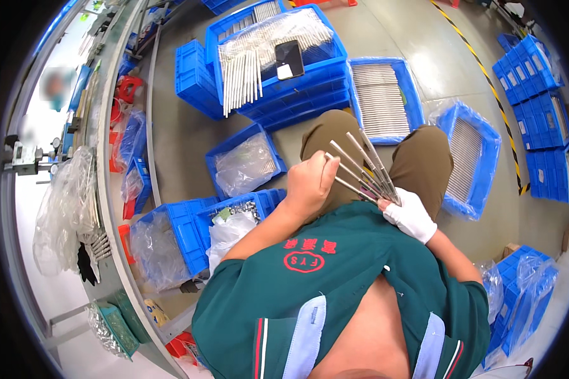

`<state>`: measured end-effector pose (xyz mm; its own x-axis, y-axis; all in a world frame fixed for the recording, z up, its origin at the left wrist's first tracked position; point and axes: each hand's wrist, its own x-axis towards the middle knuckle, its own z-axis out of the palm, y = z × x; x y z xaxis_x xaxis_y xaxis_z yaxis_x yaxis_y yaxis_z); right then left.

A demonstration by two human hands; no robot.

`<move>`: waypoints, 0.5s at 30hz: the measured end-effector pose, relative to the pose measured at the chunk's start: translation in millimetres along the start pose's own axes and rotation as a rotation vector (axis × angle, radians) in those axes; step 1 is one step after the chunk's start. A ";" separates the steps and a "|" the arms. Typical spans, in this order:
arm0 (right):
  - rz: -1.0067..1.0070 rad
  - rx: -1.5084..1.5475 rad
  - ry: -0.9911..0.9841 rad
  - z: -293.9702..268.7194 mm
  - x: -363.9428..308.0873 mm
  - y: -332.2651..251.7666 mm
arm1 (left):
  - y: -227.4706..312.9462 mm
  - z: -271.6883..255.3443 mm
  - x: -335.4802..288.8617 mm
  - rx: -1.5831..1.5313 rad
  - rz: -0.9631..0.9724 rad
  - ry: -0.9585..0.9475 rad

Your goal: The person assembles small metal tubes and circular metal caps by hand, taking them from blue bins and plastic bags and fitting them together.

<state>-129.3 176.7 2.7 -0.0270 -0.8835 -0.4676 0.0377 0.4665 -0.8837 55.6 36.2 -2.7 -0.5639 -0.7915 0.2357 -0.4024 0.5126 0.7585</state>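
Note:
My right hand point(411, 218), in a white glove with bare fingertips, is closed around the lower ends of several thin metal rods point(374, 165). The rods fan out up and to the left, over my lap. My bare left hand point(312, 184) is curled closed at the left side of the fan, its thumb and fingers against the end of a metal rod. Its fingers partly hide that end.
Ahead, stacked blue crates point(297, 95) carry many rods and a dark phone point(289, 60). Two rod-filled crates point(417, 114) point(496, 151) stand ahead and right. Bagged parts fill crates point(182, 234) at left, beside a workbench point(117, 208). More crates point(540, 123) are stacked far right.

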 end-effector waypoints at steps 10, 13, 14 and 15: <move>0.135 0.162 -0.135 -14.1 4.0 -12.7 | -14.9 -11.2 8.2 0.075 0.421 0.006; 0.053 -0.017 -0.018 -4.0 5.1 -33.4 | -15.3 -9.4 9.7 0.052 0.314 0.104; 0.010 -0.031 -0.003 -3.0 10.0 -29.4 | -11.8 -6.3 13.9 -0.080 0.193 0.167; 0.028 -0.024 0.013 -1.3 13.3 -23.7 | -14.2 0.4 15.6 -0.119 0.087 0.193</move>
<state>-131.8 153.9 17.4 -0.0392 -0.8694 -0.4926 0.0148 0.4924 -0.8703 52.2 16.7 -10.1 -0.4400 -0.8009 0.4061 -0.2639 0.5476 0.7941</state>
